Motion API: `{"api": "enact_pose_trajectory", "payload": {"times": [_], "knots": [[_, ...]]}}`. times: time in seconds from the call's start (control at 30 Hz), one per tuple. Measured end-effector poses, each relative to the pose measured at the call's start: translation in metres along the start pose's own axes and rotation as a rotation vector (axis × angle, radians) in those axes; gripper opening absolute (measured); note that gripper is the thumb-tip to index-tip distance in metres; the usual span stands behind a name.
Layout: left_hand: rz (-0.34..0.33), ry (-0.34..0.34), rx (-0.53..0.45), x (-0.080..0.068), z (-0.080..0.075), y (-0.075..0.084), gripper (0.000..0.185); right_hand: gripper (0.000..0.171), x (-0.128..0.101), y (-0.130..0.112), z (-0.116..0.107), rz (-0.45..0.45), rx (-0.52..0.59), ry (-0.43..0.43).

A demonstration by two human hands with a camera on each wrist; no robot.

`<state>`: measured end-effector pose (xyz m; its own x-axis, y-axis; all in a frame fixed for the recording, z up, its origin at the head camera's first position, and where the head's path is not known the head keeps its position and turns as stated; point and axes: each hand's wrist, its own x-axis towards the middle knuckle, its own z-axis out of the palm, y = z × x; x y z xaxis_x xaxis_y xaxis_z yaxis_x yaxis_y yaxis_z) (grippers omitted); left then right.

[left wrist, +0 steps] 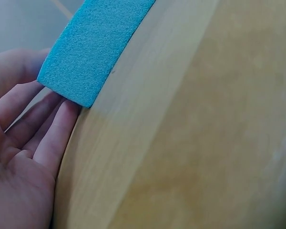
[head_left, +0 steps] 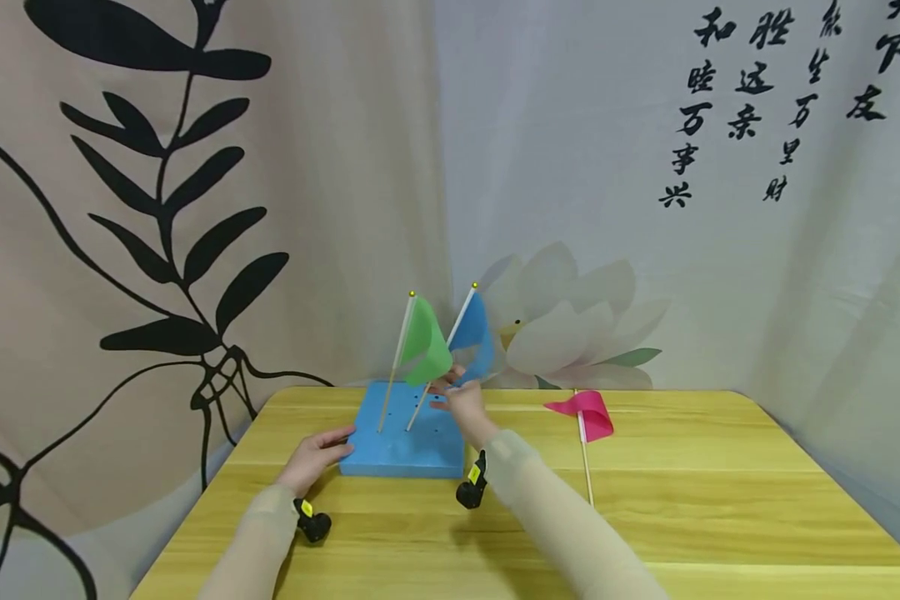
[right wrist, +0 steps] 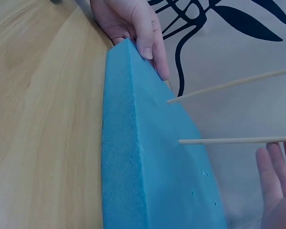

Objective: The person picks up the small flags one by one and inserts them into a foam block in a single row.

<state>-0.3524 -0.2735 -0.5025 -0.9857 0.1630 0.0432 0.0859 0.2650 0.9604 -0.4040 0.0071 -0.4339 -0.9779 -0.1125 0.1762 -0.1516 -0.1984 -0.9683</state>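
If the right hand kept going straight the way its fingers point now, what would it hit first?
Probably the blue flag: the right hand is open, its fingers aimed up and away just beneath the cloth, beside that flag's wooden stick. Depth is unclear.

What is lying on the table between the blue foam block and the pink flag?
Nothing: in the head view, bare table separates the foam block from the pink flag.

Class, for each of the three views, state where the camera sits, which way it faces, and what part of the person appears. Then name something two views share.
Head: high, facing forward and down at the table; both forearms, left hand, right hand.
Left wrist: low beside the foam block; palm and fingers.
Right wrist: low, looking along the foam block at two flag sticks; both hands.
Shared: the foam block, in all three.
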Motion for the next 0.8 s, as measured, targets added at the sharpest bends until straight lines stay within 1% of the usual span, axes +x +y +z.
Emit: {"api": "enact_pose_trajectory", "payload": {"times": [0.17,0.3,0.4,0.43,0.5,0.53,0.63,0.67,0.73,0.8], "knots": [[-0.002,0.001,-0.001,-0.001,0.001,0.002,0.053,0.027,0.001,0.002,0.004,0.039,-0.053,0.022],[-0.005,0.002,0.008,-0.001,0.001,0.002,0.053,0.019,0.0,0.001,0.011,0.037,-0.072,0.007],[-0.006,-0.003,0.005,-0.001,0.001,0.002,0.053,0.016,-0.002,0.003,0.016,0.012,-0.076,-0.003],[-0.01,0.0,-0.002,0.0,0.001,0.003,0.053,0.02,-0.005,-0.001,0.017,0.015,-0.074,-0.011],[-0.01,-0.001,-0.003,0.0,0.001,0.003,0.053,0.02,-0.009,-0.003,0.019,0.009,-0.078,-0.025],[-0.008,-0.004,-0.002,0.0,0.001,0.002,0.053,0.019,-0.011,-0.004,0.019,0.0,-0.087,-0.031],[-0.008,-0.003,-0.005,0.002,0.0,0.0,0.054,0.014,-0.021,-0.018,0.021,-0.001,-0.126,-0.049],[-0.009,-0.002,-0.009,0.002,0.0,-0.001,0.054,0.011,-0.023,-0.02,0.021,-0.016,-0.143,-0.052],[-0.01,-0.001,-0.013,0.003,-0.001,-0.003,0.054,0.013,-0.027,-0.027,0.021,-0.024,-0.17,-0.059],[-0.014,0.003,-0.016,0.003,-0.001,-0.004,0.055,0.019,-0.031,-0.033,0.018,-0.024,-0.177,-0.071]]}}
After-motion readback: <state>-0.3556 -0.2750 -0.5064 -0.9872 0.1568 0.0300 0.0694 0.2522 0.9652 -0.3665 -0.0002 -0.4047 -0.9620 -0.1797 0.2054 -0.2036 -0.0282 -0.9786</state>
